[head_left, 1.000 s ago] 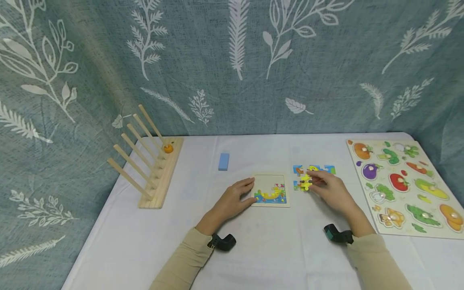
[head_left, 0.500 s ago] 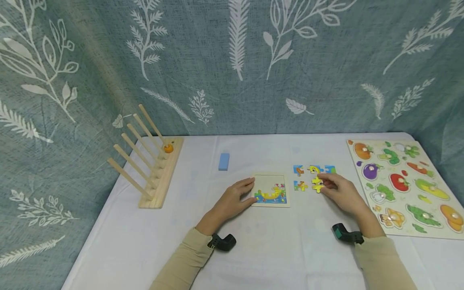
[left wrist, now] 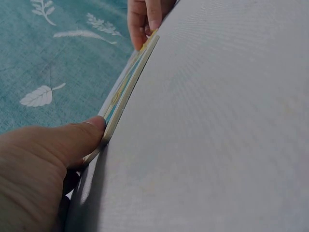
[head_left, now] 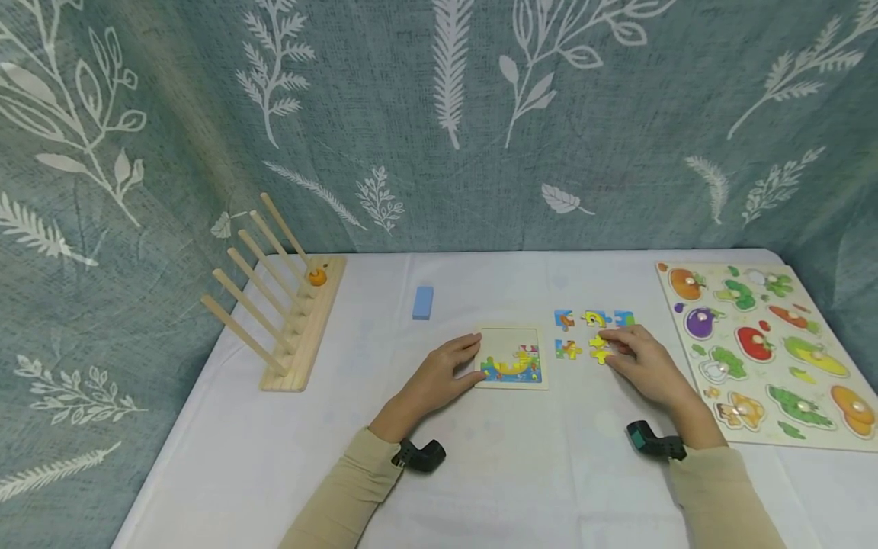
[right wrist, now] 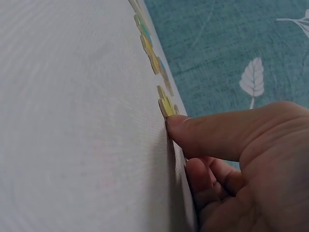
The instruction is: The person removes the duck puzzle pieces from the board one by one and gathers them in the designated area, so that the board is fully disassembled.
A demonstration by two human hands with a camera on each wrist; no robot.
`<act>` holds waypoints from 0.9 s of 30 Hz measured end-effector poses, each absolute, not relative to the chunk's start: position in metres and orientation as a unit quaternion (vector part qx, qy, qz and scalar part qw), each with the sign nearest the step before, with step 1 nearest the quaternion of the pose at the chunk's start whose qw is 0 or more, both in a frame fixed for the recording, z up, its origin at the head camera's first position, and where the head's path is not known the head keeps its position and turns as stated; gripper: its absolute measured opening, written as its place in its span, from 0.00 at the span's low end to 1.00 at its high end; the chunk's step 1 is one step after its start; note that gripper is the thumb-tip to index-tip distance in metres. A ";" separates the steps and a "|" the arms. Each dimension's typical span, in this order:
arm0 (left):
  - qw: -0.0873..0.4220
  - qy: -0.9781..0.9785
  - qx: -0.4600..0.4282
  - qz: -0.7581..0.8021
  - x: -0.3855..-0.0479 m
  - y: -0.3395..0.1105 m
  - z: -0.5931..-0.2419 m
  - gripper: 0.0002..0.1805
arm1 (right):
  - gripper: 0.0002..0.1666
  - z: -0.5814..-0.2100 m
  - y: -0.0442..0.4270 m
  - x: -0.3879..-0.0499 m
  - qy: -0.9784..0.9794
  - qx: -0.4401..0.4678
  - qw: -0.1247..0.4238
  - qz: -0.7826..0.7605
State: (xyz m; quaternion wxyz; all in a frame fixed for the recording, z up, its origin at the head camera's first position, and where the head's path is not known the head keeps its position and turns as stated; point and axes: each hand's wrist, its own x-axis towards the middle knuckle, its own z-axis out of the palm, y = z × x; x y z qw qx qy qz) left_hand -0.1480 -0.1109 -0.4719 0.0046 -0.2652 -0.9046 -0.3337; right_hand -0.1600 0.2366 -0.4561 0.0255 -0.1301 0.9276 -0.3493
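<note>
In the head view, my left hand (head_left: 439, 375) holds the left edge of a small square jigsaw board (head_left: 511, 332), its fingers at the upper corner and thumb at the lower one. The board's lower part is filled with blue and yellow pieces; bare wood shows above. My right hand (head_left: 648, 364) pinches a yellow puzzle piece (head_left: 599, 349) low over or on the cloth. The right wrist view shows the thumb on that piece (right wrist: 165, 102), with the fingers partly hidden. Around it lie other loose pieces: one with yellow and green (head_left: 568, 349) and several in a row behind (head_left: 594, 318).
A peg rack (head_left: 312, 335) with upright wooden rods and an orange piece (head_left: 317, 277) stands at left. A blue block (head_left: 422, 303) lies behind the jigsaw board. At right is a large vegetable knob puzzle (head_left: 761, 351). A patterned curtain (head_left: 480, 191) hangs behind the table.
My right hand has moved the yellow piece a little to the right, away from the yellow-green piece, then stayed almost still. The left hand keeps its place on the board.
</note>
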 end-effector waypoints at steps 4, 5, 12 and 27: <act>0.006 -0.905 -0.265 -0.334 -0.148 -0.111 -0.472 0.32 | 0.25 -0.457 0.237 -0.161 0.925 -0.125 0.024 -0.358; 0.005 -0.905 -0.265 -0.333 -0.148 -0.111 -0.472 0.32 | 0.25 -0.458 0.237 -0.161 0.925 -0.123 0.023 -0.360; 0.000 -0.906 -0.262 -0.332 -0.148 -0.110 -0.472 0.33 | 0.28 -0.458 0.235 -0.161 0.921 -0.114 0.006 -0.372; -0.006 -0.905 -0.261 -0.336 -0.147 -0.111 -0.470 0.32 | 0.27 -0.448 0.193 -0.160 0.893 -0.185 0.049 -0.408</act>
